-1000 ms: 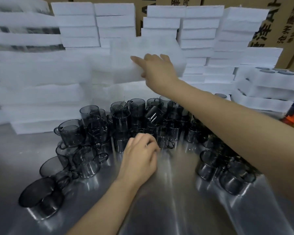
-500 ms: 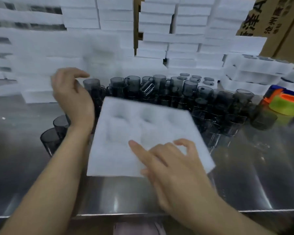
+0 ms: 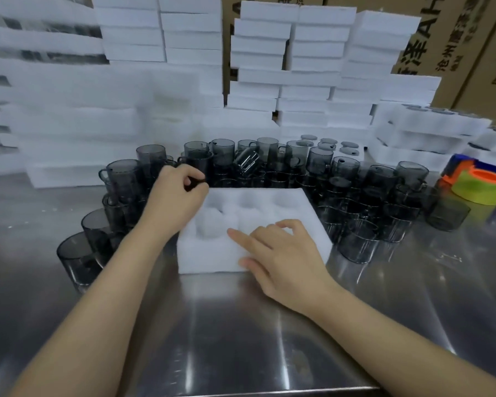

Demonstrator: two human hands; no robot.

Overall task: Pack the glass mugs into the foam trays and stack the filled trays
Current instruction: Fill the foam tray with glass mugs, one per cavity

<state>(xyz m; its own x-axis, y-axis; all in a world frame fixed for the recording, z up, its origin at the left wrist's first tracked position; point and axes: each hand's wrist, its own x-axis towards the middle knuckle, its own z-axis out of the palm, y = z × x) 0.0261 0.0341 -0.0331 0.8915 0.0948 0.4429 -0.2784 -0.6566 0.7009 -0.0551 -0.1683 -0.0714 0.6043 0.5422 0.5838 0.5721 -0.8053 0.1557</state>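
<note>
Steel table holds a foam tray. Mugs crowd behind and beside the tray. Right hand rests loosely spread on the tray's near edge. Left hand sits at the tray's far-left corner, fingers curled against a dark mug; whether it grips, I cannot tell.

We see the foam tray lying on the steel counter; the right hand rests on its near edge, and the left hand pinches a grey mug.

Foam tray on table, mugs behind
</note>
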